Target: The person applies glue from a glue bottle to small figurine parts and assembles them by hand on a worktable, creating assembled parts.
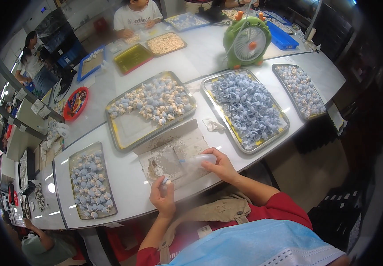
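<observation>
Between the fingertips of my left hand [163, 197] is a small blue-grey and cream figurine piece [167, 181]. My right hand [220, 166] grips a translucent white squeeze bottle [202, 159], its thin tip pointing left. Both hands are over a stained cardboard sheet [191, 138] at the table's front edge. Behind it, a metal tray [131, 127] holds many blue-and-cream pieces. To the right, another tray [281, 129] is heaped with hollow blue-grey shell parts. A tray of similar small figurines [91, 184] lies at the left.
A crumpled tissue [212, 124] lies beside the shell tray. Farther back stand a green cartoon-shaped fan [248, 42], a yellow tray [133, 58], a tray of cream parts [166, 43] and a red round tray [75, 103]. A person [137, 20] sits across the table.
</observation>
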Available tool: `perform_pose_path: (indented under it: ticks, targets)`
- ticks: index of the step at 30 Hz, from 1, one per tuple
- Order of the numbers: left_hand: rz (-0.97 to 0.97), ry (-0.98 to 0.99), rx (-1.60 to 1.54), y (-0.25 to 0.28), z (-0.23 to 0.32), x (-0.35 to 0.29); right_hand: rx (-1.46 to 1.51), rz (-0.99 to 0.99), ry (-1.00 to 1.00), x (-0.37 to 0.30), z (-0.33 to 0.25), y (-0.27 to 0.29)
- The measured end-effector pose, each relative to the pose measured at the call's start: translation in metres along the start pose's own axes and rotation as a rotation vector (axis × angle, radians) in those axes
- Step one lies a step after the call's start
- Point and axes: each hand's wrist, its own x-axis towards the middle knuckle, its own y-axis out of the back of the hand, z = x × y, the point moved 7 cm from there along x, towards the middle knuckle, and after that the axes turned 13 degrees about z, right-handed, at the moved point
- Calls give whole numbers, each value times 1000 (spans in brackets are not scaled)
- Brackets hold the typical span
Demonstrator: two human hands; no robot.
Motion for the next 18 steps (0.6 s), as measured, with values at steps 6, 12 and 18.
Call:
perform_pose_path:
  ticks: [6, 12, 18]
  targets:
    - [4, -5, 3, 1, -1, 0, -17, -3, 1, -1, -3, -1]
    - [4, -11, -3, -1, 4, 1, 9, -15, 9, 0, -1, -1]
    - [-4, -15, -4, -2, 4, 1, -32, -12, 10, 1, 3, 0]
